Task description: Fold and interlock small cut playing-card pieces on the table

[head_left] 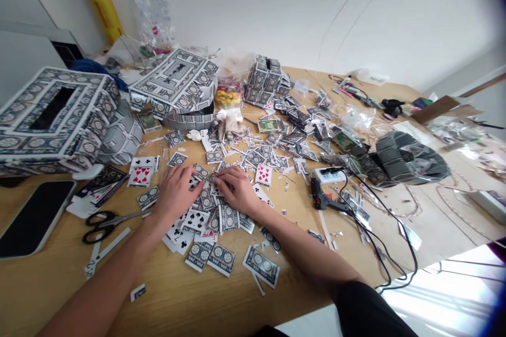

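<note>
Both hands are low over a loose pile of cut and folded playing cards (196,219) in the middle of the table. My left hand (177,192) is closed, its thumb and fingertips pinching the edge of a patterned playing card piece (201,171). Opposite it, my right hand (237,189) curls inward, with thumb and fingers pressed together on a small card piece (212,178). The fingers partly cover both pieces, and I cannot tell whether they are joined. Black-handled scissors (105,224) lie left of my left forearm.
At the left stand card-covered boxes (89,84) and a phone (37,216). A second card-covered box (174,76) is behind. To the right lie a glue gun (322,197) with black cables, a power strip (330,175) and a rolled card piece (411,160). Card scraps (261,155) spread across the table.
</note>
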Demonstrator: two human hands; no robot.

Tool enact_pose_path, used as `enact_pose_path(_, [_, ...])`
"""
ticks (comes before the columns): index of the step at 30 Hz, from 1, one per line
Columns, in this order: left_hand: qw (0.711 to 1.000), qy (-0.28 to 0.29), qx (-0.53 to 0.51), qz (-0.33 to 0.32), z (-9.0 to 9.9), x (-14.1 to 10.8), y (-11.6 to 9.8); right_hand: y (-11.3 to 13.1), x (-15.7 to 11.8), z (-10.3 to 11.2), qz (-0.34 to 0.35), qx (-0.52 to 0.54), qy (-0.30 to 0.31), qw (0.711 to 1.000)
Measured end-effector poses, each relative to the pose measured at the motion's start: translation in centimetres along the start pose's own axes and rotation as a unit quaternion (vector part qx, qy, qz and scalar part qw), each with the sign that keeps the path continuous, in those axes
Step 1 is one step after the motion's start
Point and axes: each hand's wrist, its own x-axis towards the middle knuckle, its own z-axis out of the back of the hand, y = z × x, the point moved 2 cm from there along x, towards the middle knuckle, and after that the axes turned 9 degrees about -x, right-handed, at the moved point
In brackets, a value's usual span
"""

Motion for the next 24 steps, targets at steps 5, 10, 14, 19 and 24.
enact_pose_path(5, [0.993,-0.095,-0.060,-0.033,1.8,0.4,-1.8,0.1,0.2,0.6,-0.114,0.126,-0.041,0.985])
enact_pose_path(10, [0.977,-0.054,-0.171,-0.118,2.1,0.0,-3.6,0.2,0.3,-0.1,-0.233,0.425,0.103,0.869])
enact_pose_path(14, [0.978,-0.040,-0.174,-0.109,2.0,-0.3,-3.7,0.5,0.4,-0.1,-0.253,0.526,0.133,0.801])
enact_pose_path(19, [0.978,-0.015,-0.176,-0.114,2.0,-0.2,-3.9,0.7,0.6,0.3,-0.252,0.530,0.130,0.799])
enact_pose_path(24, [0.978,-0.016,-0.169,-0.122,1.8,-0.2,-3.9,0.9,0.8,0.4,-0.239,0.533,0.151,0.798])
